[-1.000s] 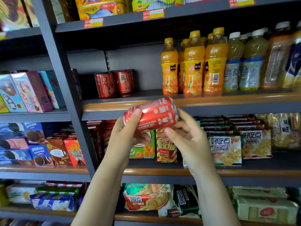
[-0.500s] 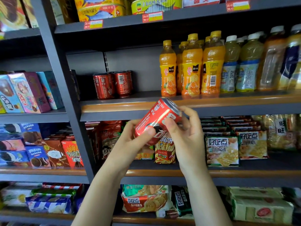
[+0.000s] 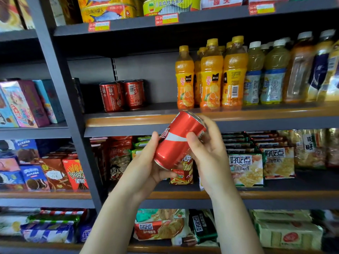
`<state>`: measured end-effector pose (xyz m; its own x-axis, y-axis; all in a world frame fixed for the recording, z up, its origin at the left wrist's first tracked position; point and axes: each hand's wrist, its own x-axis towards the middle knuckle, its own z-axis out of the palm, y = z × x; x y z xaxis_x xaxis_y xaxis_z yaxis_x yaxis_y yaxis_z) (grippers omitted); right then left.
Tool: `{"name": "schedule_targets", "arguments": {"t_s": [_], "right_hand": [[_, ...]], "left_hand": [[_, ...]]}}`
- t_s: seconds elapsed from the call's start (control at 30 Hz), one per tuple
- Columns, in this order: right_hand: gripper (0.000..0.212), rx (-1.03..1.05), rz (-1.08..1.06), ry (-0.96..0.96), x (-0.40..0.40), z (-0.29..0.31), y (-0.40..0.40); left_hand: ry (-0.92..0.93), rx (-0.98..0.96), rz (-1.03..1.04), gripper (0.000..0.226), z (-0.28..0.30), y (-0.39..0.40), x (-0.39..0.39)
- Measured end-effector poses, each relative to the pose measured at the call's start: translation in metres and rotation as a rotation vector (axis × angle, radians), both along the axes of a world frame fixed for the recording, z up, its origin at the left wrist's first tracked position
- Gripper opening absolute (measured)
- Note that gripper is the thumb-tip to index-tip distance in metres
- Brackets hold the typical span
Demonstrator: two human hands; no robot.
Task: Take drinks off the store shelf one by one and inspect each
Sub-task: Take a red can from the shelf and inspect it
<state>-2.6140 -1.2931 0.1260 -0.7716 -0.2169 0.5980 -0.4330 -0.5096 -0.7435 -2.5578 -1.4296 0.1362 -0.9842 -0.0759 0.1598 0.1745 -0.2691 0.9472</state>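
Note:
A red cola can (image 3: pixel 178 140) is held tilted in front of the drinks shelf (image 3: pixel 128 120), its top leaning up and to the right. My left hand (image 3: pixel 146 165) grips its lower end from the left, thumb along the side. My right hand (image 3: pixel 209 153) grips the upper part from the right, thumb across the front. Two more red cans (image 3: pixel 122 95) stand at the back of the shelf. To their right stand orange juice bottles (image 3: pixel 211 77) and pale tea bottles (image 3: pixel 264 74).
A dark upright post (image 3: pixel 60 99) divides the shelving. Snack boxes (image 3: pixel 27 103) fill the left bay. Cracker packs (image 3: pixel 260 164) and snack bags lie on the shelf below the drinks. Tins (image 3: pixel 139 6) sit on the top shelf.
The can has turned from nearly lying flat to steeply tilted, with its white logo now facing me. Both hands kept hold and shifted their grip as it rotated.

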Motion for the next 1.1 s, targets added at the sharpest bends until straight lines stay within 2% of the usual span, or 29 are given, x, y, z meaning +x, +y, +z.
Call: {"name": "schedule_targets", "arguments": {"t_s": [0.1, 0.17, 0.27, 0.4, 0.5, 0.57, 0.63, 0.73, 0.8, 0.83, 0.93, 0.97, 1.03, 1.1], "right_hand": [[0.04, -0.034, -0.145, 0.0, -0.002, 0.002, -0.002], [0.038, -0.016, -0.194, 0.017, -0.002, 0.004, -0.002], [0.036, 0.032, -0.157, 0.034, -0.003, 0.009, 0.003], [0.046, 0.158, -0.082, 0.021, -0.01, 0.019, 0.013], [0.058, 0.283, -0.149, 0.063, -0.014, 0.025, 0.017], [0.071, 0.296, -0.179, 0.062, -0.014, 0.027, 0.013], [0.081, 0.246, -0.179, 0.06, -0.013, 0.032, 0.005], [0.073, 0.239, -0.272, 0.137, -0.015, 0.051, -0.006], [0.07, 0.284, -0.373, 0.218, -0.022, 0.068, -0.013], [0.071, 0.324, -0.44, 0.264, -0.028, 0.076, -0.016], [0.074, 0.519, -0.652, 0.385, -0.054, 0.106, -0.03], [0.075, 0.604, -0.707, 0.412, -0.064, 0.116, -0.038], [0.077, 0.792, -0.78, 0.446, -0.085, 0.136, -0.056], [0.078, 0.99, -0.797, 0.441, -0.108, 0.15, -0.077]], "left_hand": [[0.118, -0.011, 0.025, 0.082, -0.007, -0.001, -0.004], [0.152, 0.011, 0.088, 0.07, -0.011, -0.001, -0.007], [0.191, 0.041, 0.096, 0.049, -0.008, -0.003, -0.009], [0.209, -0.098, 0.135, 0.052, 0.001, -0.018, -0.014], [0.26, -0.206, 0.211, 0.063, 0.015, -0.033, -0.021], [0.293, -0.246, 0.263, 0.065, 0.028, -0.042, -0.026], [0.328, -0.304, 0.286, 0.057, 0.043, -0.047, -0.03], [0.423, -0.417, 0.325, 0.045, 0.062, -0.054, -0.039], [0.504, -0.581, 0.455, 0.036, 0.068, -0.07, -0.048], [0.54, -0.732, 0.572, 0.033, 0.069, -0.084, -0.055], [0.545, -1.296, 0.938, 0.052, 0.066, -0.128, -0.081], [0.509, -1.407, 1.002, 0.056, 0.065, -0.14, -0.088], [0.393, -1.517, 1.044, 0.056, 0.065, -0.154, -0.095], [0.264, -1.546, 1.022, 0.054, 0.062, -0.162, -0.1]]}}
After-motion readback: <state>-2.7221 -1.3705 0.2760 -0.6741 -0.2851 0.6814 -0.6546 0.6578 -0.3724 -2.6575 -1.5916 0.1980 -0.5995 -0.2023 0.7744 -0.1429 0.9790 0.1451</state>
